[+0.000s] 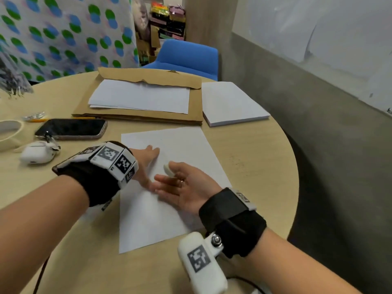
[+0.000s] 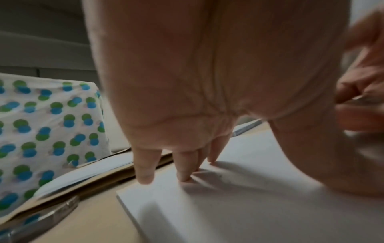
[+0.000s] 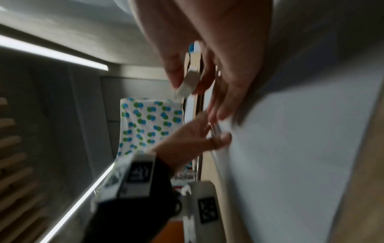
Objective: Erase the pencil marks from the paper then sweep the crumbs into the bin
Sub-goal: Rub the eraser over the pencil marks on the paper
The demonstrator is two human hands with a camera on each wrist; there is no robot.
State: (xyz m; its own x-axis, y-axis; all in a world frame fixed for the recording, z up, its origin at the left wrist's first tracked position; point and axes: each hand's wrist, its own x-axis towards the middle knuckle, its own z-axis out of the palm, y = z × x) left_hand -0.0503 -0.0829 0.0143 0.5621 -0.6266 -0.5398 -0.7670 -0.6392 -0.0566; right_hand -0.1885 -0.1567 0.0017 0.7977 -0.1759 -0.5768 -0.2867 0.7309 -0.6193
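White eraser (image 1: pixel 169 170) pinched by right hand (image 1: pixel 186 184), left hand (image 1: pixel 146 162) fingers (image 2: pixel 145 171) pressing paper (image 1: pixel 148 219)

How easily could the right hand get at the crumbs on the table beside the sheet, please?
Probably yes: the right hand, pinching the eraser, is over the paper, and the crumbs lie just past its right edge with nothing between.
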